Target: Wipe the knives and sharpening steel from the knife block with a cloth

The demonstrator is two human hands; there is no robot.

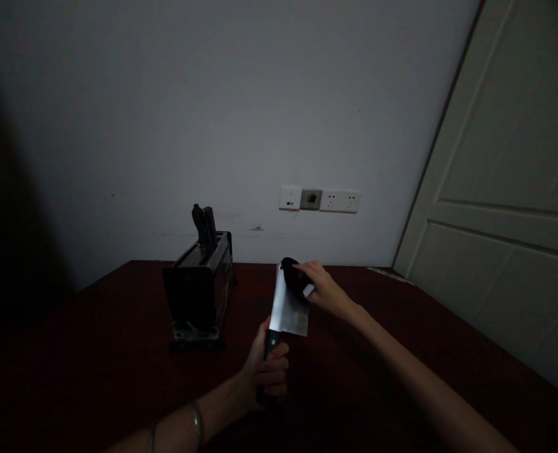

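My left hand is wrapped round the black handle of a cleaver, whose broad shiny blade points up and away from me. Against the far part of the blade lies a dark cloth, pinched in the fingers of my right hand. A small pale patch shows near those fingertips; I cannot make out what it is. To the left stands a knife block with a black front and shiny sides. Two dark-handled knives stick up from its top.
A dark reddish table spreads beneath my hands and reaches the wall. Wall sockets and switches sit above its back edge. On the right is a pale panelled door. A light strip lies at the back right edge.
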